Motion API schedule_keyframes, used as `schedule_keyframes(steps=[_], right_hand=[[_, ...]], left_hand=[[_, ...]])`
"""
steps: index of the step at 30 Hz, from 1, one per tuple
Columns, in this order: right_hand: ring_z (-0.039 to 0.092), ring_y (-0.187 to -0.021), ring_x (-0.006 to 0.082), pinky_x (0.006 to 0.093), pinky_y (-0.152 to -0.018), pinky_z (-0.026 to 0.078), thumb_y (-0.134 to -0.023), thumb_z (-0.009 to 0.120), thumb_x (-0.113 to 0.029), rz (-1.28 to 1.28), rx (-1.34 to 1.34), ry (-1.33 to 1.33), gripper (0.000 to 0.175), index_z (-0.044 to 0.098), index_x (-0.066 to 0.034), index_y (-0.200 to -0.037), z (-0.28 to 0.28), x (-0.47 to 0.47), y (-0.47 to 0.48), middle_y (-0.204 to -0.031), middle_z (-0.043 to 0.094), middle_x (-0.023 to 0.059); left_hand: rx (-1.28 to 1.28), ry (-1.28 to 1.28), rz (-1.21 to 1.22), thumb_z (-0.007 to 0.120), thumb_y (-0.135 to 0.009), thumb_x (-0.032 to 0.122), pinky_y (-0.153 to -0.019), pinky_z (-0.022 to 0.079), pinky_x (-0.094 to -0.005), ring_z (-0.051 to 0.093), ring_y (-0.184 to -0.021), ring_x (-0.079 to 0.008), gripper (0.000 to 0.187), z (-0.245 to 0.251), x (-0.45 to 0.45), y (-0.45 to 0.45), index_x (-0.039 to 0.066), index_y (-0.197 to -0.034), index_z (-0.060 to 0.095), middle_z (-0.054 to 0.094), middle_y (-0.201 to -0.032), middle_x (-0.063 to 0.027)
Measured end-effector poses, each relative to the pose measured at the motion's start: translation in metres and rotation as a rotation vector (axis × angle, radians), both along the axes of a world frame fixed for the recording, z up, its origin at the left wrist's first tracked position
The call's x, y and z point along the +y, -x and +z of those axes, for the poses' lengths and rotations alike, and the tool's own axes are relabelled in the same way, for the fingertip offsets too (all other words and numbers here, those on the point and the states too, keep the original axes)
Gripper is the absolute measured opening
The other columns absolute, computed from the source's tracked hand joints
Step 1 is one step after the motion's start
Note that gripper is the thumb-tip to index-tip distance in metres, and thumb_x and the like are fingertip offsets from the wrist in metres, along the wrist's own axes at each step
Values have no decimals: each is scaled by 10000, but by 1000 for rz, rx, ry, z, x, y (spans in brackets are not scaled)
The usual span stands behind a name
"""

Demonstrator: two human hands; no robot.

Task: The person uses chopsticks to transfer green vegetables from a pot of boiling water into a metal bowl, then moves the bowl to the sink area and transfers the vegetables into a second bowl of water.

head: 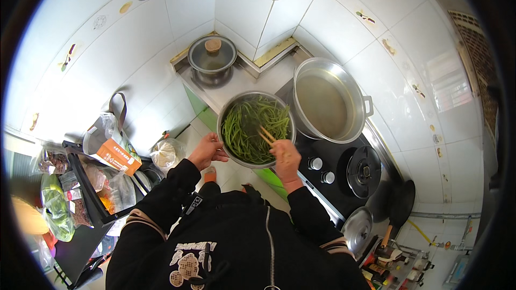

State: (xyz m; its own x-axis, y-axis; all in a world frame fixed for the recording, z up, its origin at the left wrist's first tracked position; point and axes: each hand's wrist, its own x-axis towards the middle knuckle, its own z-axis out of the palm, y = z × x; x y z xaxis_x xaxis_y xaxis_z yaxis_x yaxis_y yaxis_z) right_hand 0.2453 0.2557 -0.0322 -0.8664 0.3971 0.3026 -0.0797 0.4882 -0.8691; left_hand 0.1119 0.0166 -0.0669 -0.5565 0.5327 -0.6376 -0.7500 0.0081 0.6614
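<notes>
A round metal bowl full of long green vegetable stems, perhaps green beans, is right in front of me. My left hand grips its left rim, thumb at the edge and fingers lower down the outside. With my right hand I hold a pair of wooden chopsticks; their tips are down among the stems near the middle. Steam or glare blurs the stems around those tips. To the right of the bowl, a large metal pot with cloudy liquid stands on the cooktop.
A smaller lidded pot occupies the back corner. A black gas burner, a metal lid and a wok are to the right. Seasoning bottles crowd the lower right. A black rack with bagged food is at left.
</notes>
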Motion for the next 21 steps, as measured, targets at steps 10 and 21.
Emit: schedule_keyframes(steps=[10,21], right_hand=[[667,-716,221,323,-651,517,-956,596,-120,218,-141,-8,94,637,-43,-990,44,-8,-2,-876,621,109],[664,-816,148,291,-778,555,-1058,434,-188,72,-24,345,249,570,10,-992,23,-2,34,-899,595,64]], left_hand=[[20,-12,-14,476,-963,24,-576,628,-372,707,-710,-293,85,2,0,0,50,-991,400,643,-914,-176],[10,-4,-17,500,-940,23,-589,626,-357,718,-736,-284,94,-1,-1,0,66,-987,431,664,-938,-150]])
